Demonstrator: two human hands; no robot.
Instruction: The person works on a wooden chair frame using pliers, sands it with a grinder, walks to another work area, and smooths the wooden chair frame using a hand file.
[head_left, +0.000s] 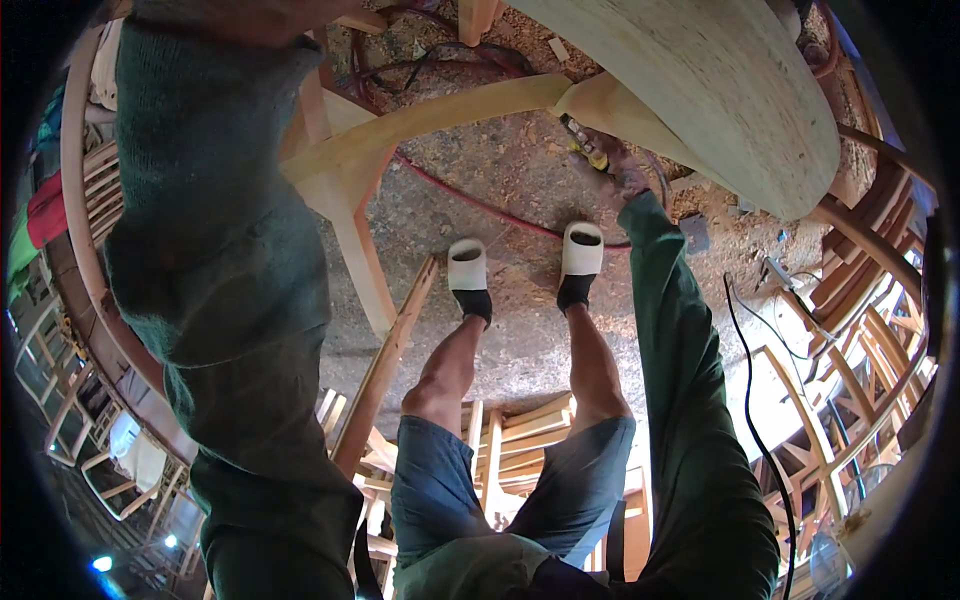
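My right hand [622, 168] is wrapped round a small yellow and dark tool [588, 146], whose exact kind I cannot make out. Its front end sits close under the joint where a pale curved wooden rail [440, 112] meets another wooden part [620, 108]. Above and to the right, a broad, rounded wooden panel [710, 90] looms near the camera. At the upper left edge only part of my left hand [225, 15] shows; its fingers are out of sight. Below the rail's left end, wooden legs [355, 240] slant down to the floor.
Red hose [480, 208] crosses the floor [520, 290], which is strewn with wood shavings. A loose wooden bar [385, 365] leans by my left leg. Chair frames [830, 400] and curved wooden pieces [865, 245] crowd the right; a black cord [750, 400] hangs beside my right arm.
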